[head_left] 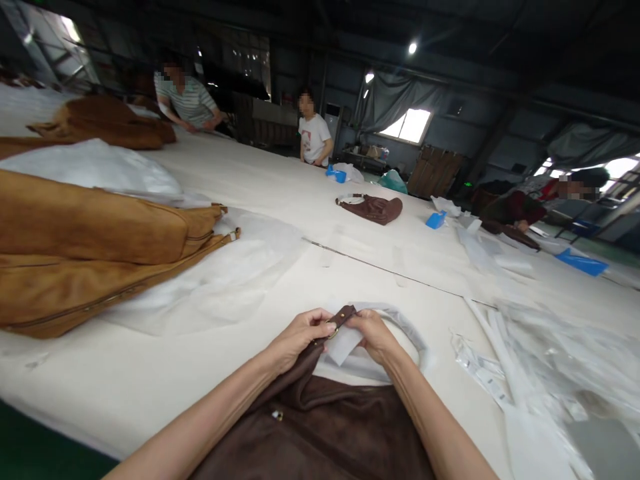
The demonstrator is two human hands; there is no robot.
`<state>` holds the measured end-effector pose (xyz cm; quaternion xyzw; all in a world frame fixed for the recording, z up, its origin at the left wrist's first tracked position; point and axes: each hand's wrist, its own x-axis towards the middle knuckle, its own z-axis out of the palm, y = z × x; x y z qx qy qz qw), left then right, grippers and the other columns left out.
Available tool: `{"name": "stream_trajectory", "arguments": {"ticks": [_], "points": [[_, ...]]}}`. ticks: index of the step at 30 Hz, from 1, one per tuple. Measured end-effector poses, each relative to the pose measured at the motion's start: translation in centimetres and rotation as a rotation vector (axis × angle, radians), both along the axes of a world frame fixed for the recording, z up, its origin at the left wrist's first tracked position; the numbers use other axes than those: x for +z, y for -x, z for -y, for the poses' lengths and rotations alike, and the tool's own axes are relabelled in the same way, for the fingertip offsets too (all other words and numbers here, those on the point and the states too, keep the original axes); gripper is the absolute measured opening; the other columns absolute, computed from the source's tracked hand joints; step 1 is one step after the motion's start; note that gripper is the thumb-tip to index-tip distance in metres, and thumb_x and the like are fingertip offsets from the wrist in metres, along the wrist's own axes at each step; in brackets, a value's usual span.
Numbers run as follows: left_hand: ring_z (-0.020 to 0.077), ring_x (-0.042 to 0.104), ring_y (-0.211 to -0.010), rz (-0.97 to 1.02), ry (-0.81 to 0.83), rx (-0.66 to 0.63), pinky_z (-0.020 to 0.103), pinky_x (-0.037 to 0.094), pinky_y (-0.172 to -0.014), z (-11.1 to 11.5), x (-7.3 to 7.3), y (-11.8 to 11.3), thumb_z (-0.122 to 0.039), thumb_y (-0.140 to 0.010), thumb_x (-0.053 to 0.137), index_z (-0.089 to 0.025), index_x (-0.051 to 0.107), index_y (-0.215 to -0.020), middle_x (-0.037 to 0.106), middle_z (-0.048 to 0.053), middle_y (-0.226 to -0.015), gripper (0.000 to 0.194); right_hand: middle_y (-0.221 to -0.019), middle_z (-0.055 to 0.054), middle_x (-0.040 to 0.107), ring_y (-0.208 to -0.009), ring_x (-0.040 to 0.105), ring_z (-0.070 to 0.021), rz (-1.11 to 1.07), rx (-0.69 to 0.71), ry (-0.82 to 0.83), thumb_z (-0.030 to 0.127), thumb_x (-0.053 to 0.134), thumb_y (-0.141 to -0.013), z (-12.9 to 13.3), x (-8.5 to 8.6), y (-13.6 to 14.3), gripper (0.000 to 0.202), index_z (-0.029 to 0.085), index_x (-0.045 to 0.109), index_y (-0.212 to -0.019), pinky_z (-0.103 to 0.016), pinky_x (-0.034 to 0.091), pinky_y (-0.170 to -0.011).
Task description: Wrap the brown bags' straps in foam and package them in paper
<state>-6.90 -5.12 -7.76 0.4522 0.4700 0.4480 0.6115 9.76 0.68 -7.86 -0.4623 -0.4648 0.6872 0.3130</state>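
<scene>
A dark brown leather handbag [345, 427] lies at the table's near edge, its zip pull showing on top. Its handle [423, 343] is wrapped in pale protective film and loops away from me. My left hand [303, 337] pinches the bag's buckled strap [343, 315] beside a brass-coloured buckle. On the other side, my right hand [373, 333] has its fingers closed round the strap's end. A small white sheet [344, 345] hangs under the fingers of my right hand; whether it is gripped cannot be made out.
Tan leather bags [90, 227] lie on clear plastic at left. A smaller brown bag [377, 208] rests mid-table. Plastic wrapping [545, 360] spreads at right, near blue pieces [583, 262]. Three people stand around the table: a person [187, 100], another person [315, 137] and a bending person [530, 207].
</scene>
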Motion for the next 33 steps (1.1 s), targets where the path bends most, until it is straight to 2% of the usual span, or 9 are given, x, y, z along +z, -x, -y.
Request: {"name": "stream_trajectory", "arguments": {"ticks": [4,6,10,13,17,20,24,29,33], "points": [[0.0143,0.049,-0.064,-0.045,-0.016,0.052,0.025,0.039,-0.059,0.0,-0.9,-0.3,-0.05,-0.064,0.076,-0.015,0.066,-0.088,0.054,-0.001,-0.07,0.043,-0.052,0.001,0.06,-0.048,0.047,-0.0103,-0.1,-0.011,-0.002,0.029,0.073,-0.052,0.7,-0.3,0.4,0.02,0.014,0.065,-0.061,-0.023,0.038,-0.052],[0.0177,0.054,-0.072,-0.102,-0.018,0.134,0.028,0.044,-0.064,-0.2,-1.5,-0.6,-0.047,-0.059,0.079,-0.016,0.066,-0.094,0.059,0.003,-0.084,0.048,-0.053,0.001,0.062,-0.048,0.049,-0.0106,-0.134,-0.008,0.001,0.028,0.075,-0.053,0.9,-0.4,0.3,0.02,0.014,0.067,-0.064,-0.023,0.038,-0.052],[0.0315,0.052,-0.112,-0.232,0.015,0.381,0.041,0.046,-0.092,-0.6,-2.5,-0.9,-0.037,-0.045,0.086,-0.015,0.047,-0.131,0.044,0.017,-0.134,0.097,-0.058,0.001,0.066,-0.05,0.054,-0.0128,-0.185,0.012,0.016,0.027,0.076,-0.056,0.8,-0.9,0.0,0.019,0.015,0.069,-0.07,-0.025,0.044,-0.056],[0.034,0.04,-0.132,-0.154,0.052,0.459,0.041,0.038,-0.107,-0.5,-2.5,-0.8,-0.031,-0.041,0.09,-0.015,0.033,-0.145,0.037,0.019,-0.145,0.12,-0.062,-0.001,0.068,-0.056,0.061,-0.0163,-0.22,0.017,0.024,0.025,0.077,-0.058,0.3,-1.5,0.0,0.019,0.016,0.069,-0.072,-0.027,0.048,-0.06],[0.0285,0.064,-0.1,0.154,0.117,0.253,0.037,0.05,-0.089,-0.3,-2.1,-0.7,-0.029,-0.046,0.09,-0.012,0.062,-0.118,0.069,0.013,-0.111,0.079,-0.069,-0.004,0.071,-0.068,0.067,-0.0209,-0.227,0.043,0.026,0.024,0.077,-0.059,0.1,-1.6,0.1,0.019,0.015,0.07,-0.075,-0.028,0.051,-0.064],[0.0236,0.066,-0.075,0.214,0.148,0.181,0.033,0.053,-0.072,-0.3,-2.1,-0.6,-0.027,-0.047,0.088,-0.012,0.071,-0.089,0.074,0.009,-0.084,0.048,-0.071,-0.006,0.072,-0.07,0.068,-0.0227,-0.174,0.055,0.03,0.028,0.079,-0.06,0.5,-1.1,-0.5,0.023,0.014,0.07,-0.076,-0.03,0.053,-0.065],[0.0208,0.067,-0.072,0.274,0.15,0.139,0.029,0.051,-0.068,-0.5,-2.1,-0.6,-0.025,-0.047,0.087,-0.013,0.073,-0.087,0.075,0.007,-0.082,0.044,-0.096,-0.008,0.073,-0.083,0.069,-0.0226,-0.076,0.097,-0.041,0.035,0.075,-0.071,2.0,-0.9,-3.1,0.039,0.015,0.069,-0.103,-0.034,0.056,-0.074],[0.0191,0.067,-0.074,0.296,0.155,0.081,0.026,0.049,-0.068,-0.5,-1.8,-0.6,-0.023,-0.052,0.085,-0.013,0.076,-0.087,0.076,0.007,-0.083,0.038,-0.132,-0.01,0.057,-0.106,0.062,-0.0214,0.19,0.07,-0.468,0.021,0.068,-0.075,3.6,-2.5,-6.0,0.066,0.025,0.048,-0.138,-0.034,0.056,-0.085],[0.0174,0.065,-0.069,0.284,0.132,0.07,0.025,0.047,-0.068,-0.4,-1.6,-0.5,-0.023,-0.054,0.085,-0.014,0.076,-0.083,0.075,0.005,-0.078,0.032,-0.112,-0.007,0.061,-0.102,0.06,-0.0191,0.362,0.161,-1.004,0.013,0.053,-0.087,3.1,-2.8,-5.4,0.038,0.025,0.06,-0.122,-0.031,0.053,-0.085]]}}
